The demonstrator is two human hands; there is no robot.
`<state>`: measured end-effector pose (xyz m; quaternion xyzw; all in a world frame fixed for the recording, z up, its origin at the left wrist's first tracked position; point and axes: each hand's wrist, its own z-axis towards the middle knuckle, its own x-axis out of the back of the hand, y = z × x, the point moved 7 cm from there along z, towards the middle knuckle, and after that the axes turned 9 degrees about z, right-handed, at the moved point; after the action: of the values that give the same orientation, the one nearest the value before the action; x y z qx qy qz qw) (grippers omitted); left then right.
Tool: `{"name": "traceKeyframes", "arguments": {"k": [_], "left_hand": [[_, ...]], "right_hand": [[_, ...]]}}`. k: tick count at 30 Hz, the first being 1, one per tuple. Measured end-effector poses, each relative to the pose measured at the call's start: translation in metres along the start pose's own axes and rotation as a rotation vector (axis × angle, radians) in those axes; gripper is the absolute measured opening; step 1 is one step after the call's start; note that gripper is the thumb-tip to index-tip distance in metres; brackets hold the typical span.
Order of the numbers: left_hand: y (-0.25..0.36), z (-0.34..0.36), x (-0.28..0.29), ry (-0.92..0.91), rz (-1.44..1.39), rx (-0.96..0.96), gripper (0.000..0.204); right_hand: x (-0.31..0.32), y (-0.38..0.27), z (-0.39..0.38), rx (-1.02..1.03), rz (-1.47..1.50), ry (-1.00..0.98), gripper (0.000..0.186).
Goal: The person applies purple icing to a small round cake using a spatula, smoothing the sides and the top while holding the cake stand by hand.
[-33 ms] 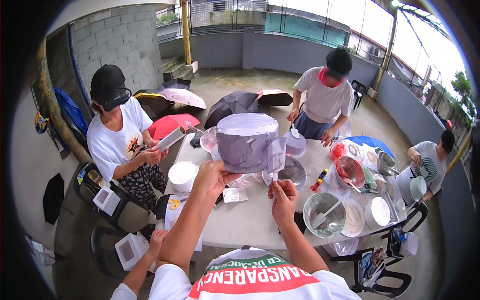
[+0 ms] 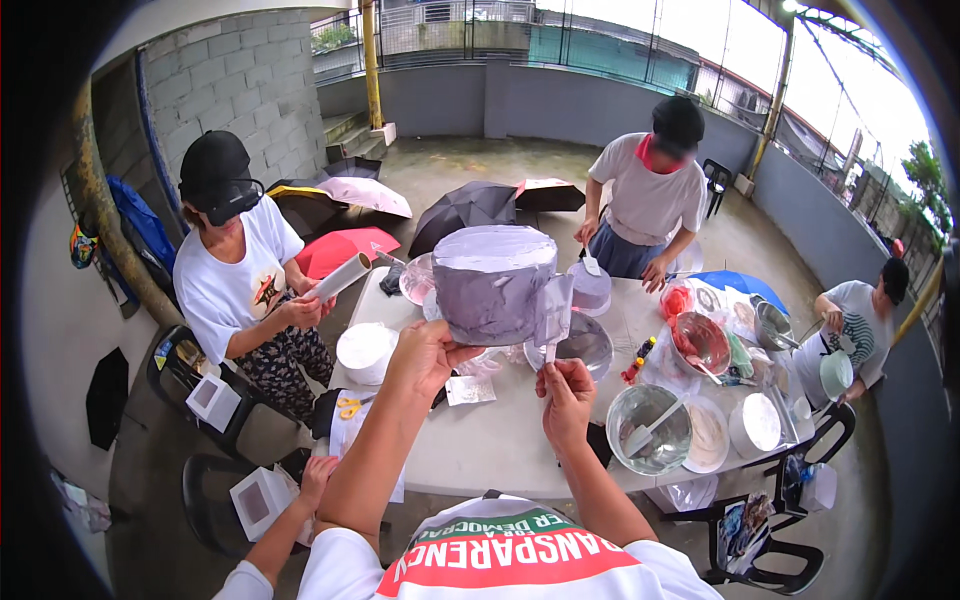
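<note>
Scraper (image 2: 553, 312): handle pinched by the right hand (image 2: 568, 395), blade at the purple cake's (image 2: 490, 295) right side.
Left hand (image 2: 425, 355): bearing cake at lower left edge; finger spread hidden, cannot tell.
Cake position: raised above table (image 2: 500, 455), matching earlier frame.
Large bowl (image 2: 620, 405): spatula (image 2: 664, 419) inside.
Farther bowl (image 2: 722, 335): red mixture, pale spatula (image 2: 705, 372).

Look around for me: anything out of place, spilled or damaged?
Yes: a large black fabric umbrella and a red fabric umbrella stand open on the grey floor beyond the white table, odd beside food. I see no clear spill.
</note>
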<state>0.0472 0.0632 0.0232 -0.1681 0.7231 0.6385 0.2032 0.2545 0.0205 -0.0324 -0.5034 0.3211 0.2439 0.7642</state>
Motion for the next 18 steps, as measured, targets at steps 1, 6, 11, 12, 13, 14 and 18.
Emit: {"name": "traceKeyframes", "arguments": {"k": [1,6,11,12,13,14,18], "left_hand": [[0.001,0.001,-0.001,-0.001,0.002,-0.001,0.016],[0.004,0.008,-0.004,-0.009,-0.025,-0.02,0.018],[0.002,0.013,-0.001,0.014,0.015,-0.024,0.016],[0.002,0.013,0.0,0.021,0.016,-0.02,0.016],[0.003,0.014,0.0,0.021,0.015,-0.022,0.016],[0.004,0.015,0.0,0.028,0.009,-0.023,0.016],[0.004,0.017,0.0,0.034,0.016,-0.031,0.016]], "right_hand": [[0.001,0.001,0.0,0.001,0.002,0.0,0.007],[0.022,0.011,-0.008,-0.048,-0.035,0.037,0.005],[0.039,0.009,-0.021,-0.145,-0.13,0.091,0.006],[0.045,0.009,-0.025,-0.191,-0.174,0.113,0.007],[0.05,0.006,-0.028,-0.191,-0.174,0.111,0.007],[0.059,0.001,-0.031,-0.197,-0.19,0.138,0.007],[0.049,-0.019,-0.022,-0.179,-0.147,0.113,0.008]]}}
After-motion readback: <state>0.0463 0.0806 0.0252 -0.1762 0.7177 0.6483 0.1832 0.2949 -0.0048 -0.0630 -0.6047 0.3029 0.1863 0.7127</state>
